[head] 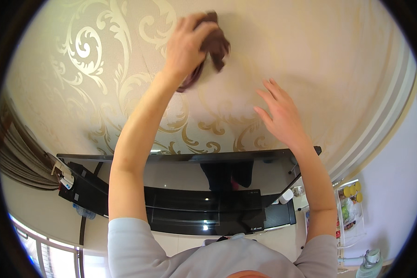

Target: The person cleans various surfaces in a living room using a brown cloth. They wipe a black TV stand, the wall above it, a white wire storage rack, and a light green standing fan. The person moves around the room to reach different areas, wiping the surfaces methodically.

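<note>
My left hand (185, 47) grips a crumpled dark brown cloth (216, 43) against the patterned wallpaper (229, 104). Part of the cloth hangs below the palm; the hand and cloth are slightly blurred. Lower and to the right, my right hand (281, 113) holds nothing. Its fingers are spread close to the wall, though I cannot tell whether they touch it. Below both hands runs the top edge of a black flat-screen television (180, 158), with both forearms reaching over it.
Beneath the television is a glossy black cabinet (201, 220). A small white device (286, 196) stands at its right. A gathered curtain (27, 160) hangs at the left. On the right are a rack (356, 222) of jars and packets and a pale green appliance (370, 264).
</note>
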